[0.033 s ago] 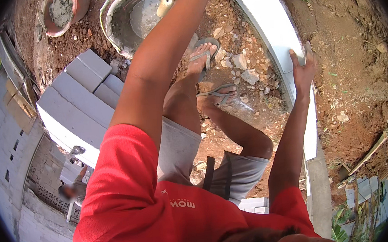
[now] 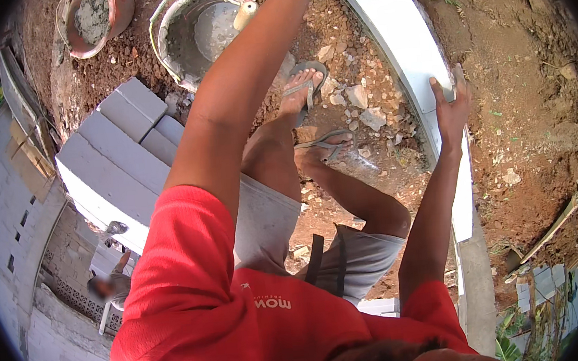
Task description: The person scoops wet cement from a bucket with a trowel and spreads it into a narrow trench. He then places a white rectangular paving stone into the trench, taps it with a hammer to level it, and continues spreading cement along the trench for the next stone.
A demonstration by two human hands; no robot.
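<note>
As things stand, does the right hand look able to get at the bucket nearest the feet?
Probably not directly: the right hand is at the edge of the white block row, and the left arm lies between it and the bucket, hiding part of the bucket in this view.

You have bright daylight here, glaring almost featureless off the white wall. Left of that wall, the block stack shows one brilliant face beside greyer, shaded ones. Your fisheye view bows the wall's long edges and fades into black around the rim.
</note>
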